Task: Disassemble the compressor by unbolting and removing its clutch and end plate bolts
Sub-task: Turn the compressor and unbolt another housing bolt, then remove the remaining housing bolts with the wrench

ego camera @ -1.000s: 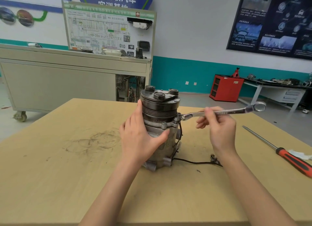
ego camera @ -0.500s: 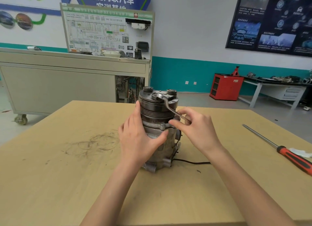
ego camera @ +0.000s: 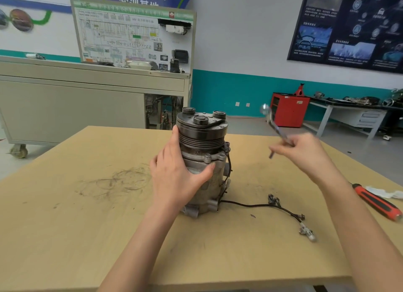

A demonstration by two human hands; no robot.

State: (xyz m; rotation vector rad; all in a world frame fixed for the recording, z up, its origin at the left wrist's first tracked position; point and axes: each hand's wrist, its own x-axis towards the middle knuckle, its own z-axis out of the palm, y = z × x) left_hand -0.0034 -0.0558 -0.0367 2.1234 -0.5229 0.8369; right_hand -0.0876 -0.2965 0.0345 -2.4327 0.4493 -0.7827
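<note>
Both hands were occupied: the left hand [ego camera: 176, 178] wrapped its fingers [ego camera: 174, 136] round the compressor [ego camera: 201, 136], standing upright on the desk [ego camera: 65, 226], while the right hand [ego camera: 305, 154] clenched a wrench [ego camera: 273, 125] held clear to its right. Heavy, rigid, probably greasy metal, it seemed best steadied at the body below the pulley.

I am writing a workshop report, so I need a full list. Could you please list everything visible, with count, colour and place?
compressor: one, grey and black, upright at table centre
wrench: one, silver, blurred, raised right of compressor
wire harness: one, black, on table from compressor base rightwards
screwdriver: one, red and black handle, table's right edge
table: one, tan, foreground
training cart: one, beige, back left
cabinet: one, red, back right
poster: one, dark blue, upper right wall
left hand: one, grips compressor's side
right hand: one, holds wrench
</note>
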